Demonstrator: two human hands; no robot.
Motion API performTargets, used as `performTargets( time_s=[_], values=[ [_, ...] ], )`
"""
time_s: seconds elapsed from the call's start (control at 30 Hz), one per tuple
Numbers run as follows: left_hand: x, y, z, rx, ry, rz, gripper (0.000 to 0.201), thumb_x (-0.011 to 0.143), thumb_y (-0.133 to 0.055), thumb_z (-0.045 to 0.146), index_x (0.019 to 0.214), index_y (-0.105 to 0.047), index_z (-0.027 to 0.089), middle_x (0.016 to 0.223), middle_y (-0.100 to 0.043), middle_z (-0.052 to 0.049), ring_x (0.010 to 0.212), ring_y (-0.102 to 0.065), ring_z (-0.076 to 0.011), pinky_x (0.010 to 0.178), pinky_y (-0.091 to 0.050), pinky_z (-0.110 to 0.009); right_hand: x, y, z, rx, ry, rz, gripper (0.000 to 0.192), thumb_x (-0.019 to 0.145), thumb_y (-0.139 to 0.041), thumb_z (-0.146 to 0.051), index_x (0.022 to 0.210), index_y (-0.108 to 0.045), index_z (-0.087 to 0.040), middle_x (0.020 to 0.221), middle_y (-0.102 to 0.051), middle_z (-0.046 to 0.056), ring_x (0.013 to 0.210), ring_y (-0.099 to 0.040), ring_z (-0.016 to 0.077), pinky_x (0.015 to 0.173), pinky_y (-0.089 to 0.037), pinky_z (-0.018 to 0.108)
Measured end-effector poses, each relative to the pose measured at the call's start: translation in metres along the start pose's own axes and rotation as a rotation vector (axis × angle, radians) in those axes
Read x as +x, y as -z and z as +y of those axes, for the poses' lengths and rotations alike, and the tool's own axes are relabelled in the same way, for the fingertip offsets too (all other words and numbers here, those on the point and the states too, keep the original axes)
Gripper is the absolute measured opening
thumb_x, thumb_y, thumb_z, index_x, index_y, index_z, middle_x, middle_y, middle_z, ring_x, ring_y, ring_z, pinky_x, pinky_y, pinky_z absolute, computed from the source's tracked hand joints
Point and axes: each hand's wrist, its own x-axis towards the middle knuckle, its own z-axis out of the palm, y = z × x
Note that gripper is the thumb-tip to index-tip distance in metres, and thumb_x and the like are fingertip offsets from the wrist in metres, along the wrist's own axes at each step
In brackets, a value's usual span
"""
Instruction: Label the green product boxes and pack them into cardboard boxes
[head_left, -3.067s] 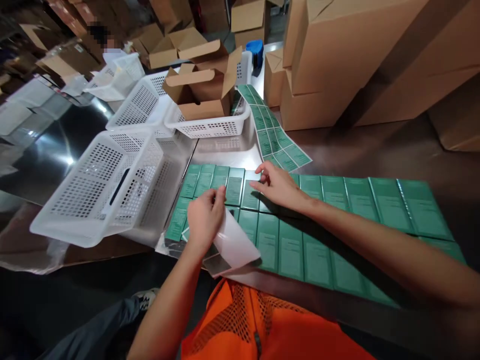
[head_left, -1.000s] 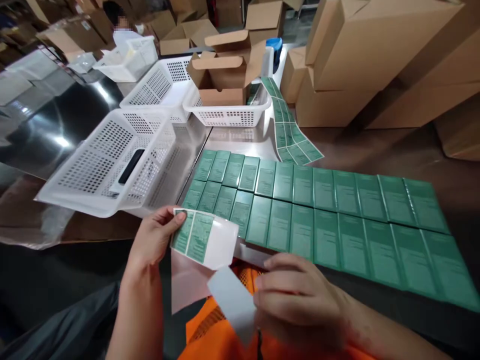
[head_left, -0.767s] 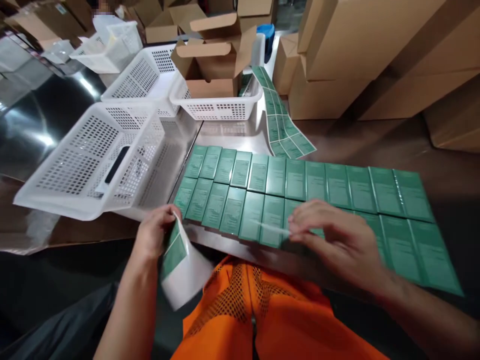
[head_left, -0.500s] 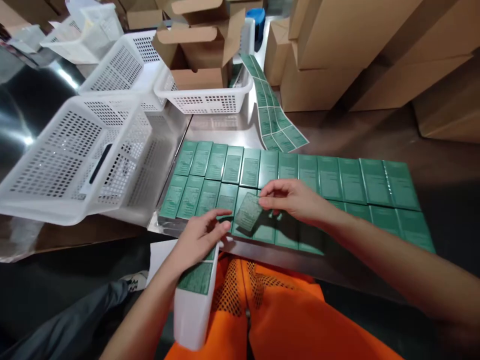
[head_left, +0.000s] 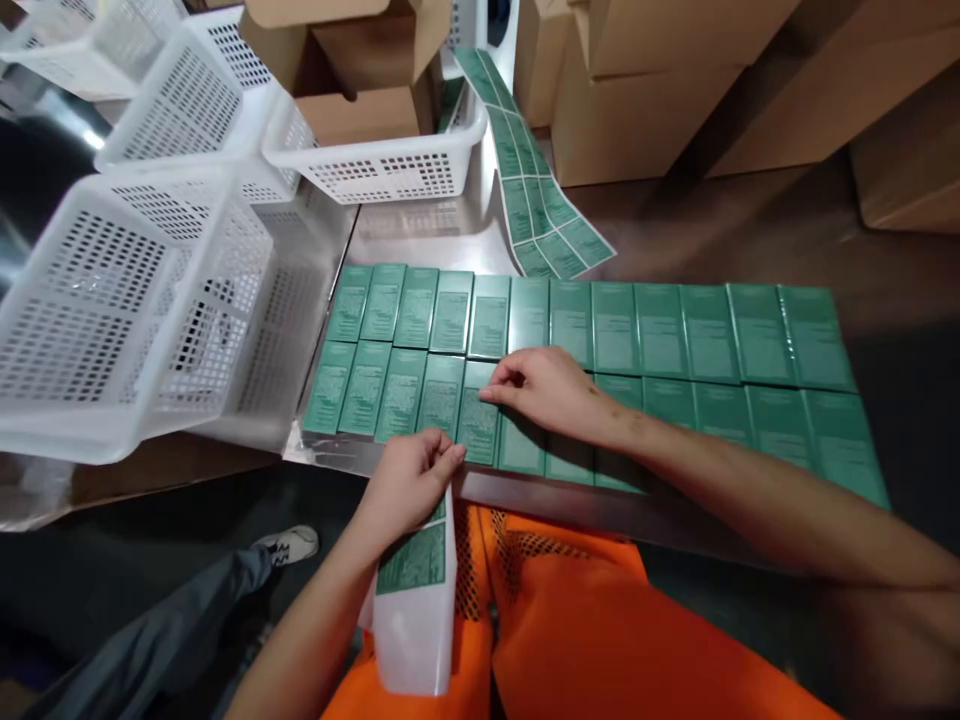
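Observation:
A green printed label (head_left: 478, 425) lies on a flat green box in the front row, roughly square with its face. At its upper right corner, my right hand (head_left: 544, 392) pinches the label between thumb and forefinger. My left hand (head_left: 416, 475) is at its lower left corner, thumb and forefinger pressed together there. From beneath my left hand hangs a strip of labels (head_left: 412, 560) with whitish backing; how that hand holds it is hidden. Two rows of green boxes (head_left: 615, 325) lie side by side on the metal table (head_left: 420, 240); my right forearm covers some of the front row.
A curling sheet of green labels (head_left: 536, 195) lies behind the boxes. White perforated baskets (head_left: 202, 300) stand at left, and an open carton (head_left: 367, 112) sits in another basket (head_left: 397, 170). Stacked cardboard boxes (head_left: 652, 120) line the back right. Another person's leg and shoe (head_left: 289, 545) show below.
My right hand has brought the label down and left onto the box, turning it straight. My left hand has closed its fingers at the label's corner, and the strip has shifted right with it.

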Motion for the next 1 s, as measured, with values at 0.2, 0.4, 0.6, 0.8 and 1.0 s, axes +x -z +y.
performTargets(
  time_s=[0.2,0.4,0.6,0.8,1.0],
  values=[
    [0.004,0.0,0.003,0.011,0.027,-0.008,0.036,0.084,-0.053,0.046,0.06,-0.047,0.021,0.051,-0.044,0.005,0.051,-0.04,-0.0126,0.053,-0.027,-0.025,-0.002,-0.002,0.001,-0.057,0.01,0.008,0.017,0.085,-0.074,-0.034,0.073,-0.073,-0.021,0.072,-0.07,-0.001,0.061,-0.058,0.0139,0.057,-0.033,0.027],
    [0.004,0.0,0.007,0.057,0.027,-0.008,0.036,0.084,-0.052,0.044,0.057,-0.046,0.021,0.05,-0.043,0.004,0.051,-0.041,-0.0129,0.053,-0.026,-0.025,-0.001,-0.004,0.001,-0.095,0.007,0.009,0.018,0.085,-0.074,-0.034,0.074,-0.072,-0.021,0.073,-0.07,0.0,0.064,-0.058,0.0151,0.057,-0.032,0.028],
    [0.008,0.002,0.017,0.221,0.036,-0.024,0.033,0.085,-0.051,0.036,0.056,-0.048,0.021,0.05,-0.048,0.003,0.051,-0.044,-0.0143,0.056,-0.026,-0.026,-0.002,-0.007,0.001,-0.137,0.022,0.057,0.02,0.08,-0.079,-0.034,0.078,-0.064,-0.021,0.077,-0.065,0.0,0.068,-0.057,0.0176,0.059,-0.033,0.029],
    [0.0,0.008,0.019,0.355,0.013,-0.024,0.032,0.089,-0.051,0.04,0.066,-0.061,0.021,0.057,-0.06,-0.001,0.057,-0.053,-0.0172,0.059,-0.027,-0.027,0.001,-0.011,0.008,-0.126,-0.001,0.181,0.056,0.067,-0.088,-0.037,0.102,-0.047,-0.021,0.093,-0.062,0.003,0.07,-0.056,0.0197,0.058,-0.035,0.029],
    [-0.017,0.032,0.018,0.206,0.012,0.709,0.043,0.094,-0.044,0.051,0.078,-0.07,0.02,0.053,-0.057,0.0,0.057,-0.056,-0.0173,0.059,-0.032,-0.026,-0.025,-0.001,-0.017,0.133,0.082,0.01,0.03,0.088,-0.068,-0.043,0.104,-0.052,-0.023,0.088,-0.063,0.0,0.073,-0.06,0.0168,0.063,-0.042,0.028]
  ],
)
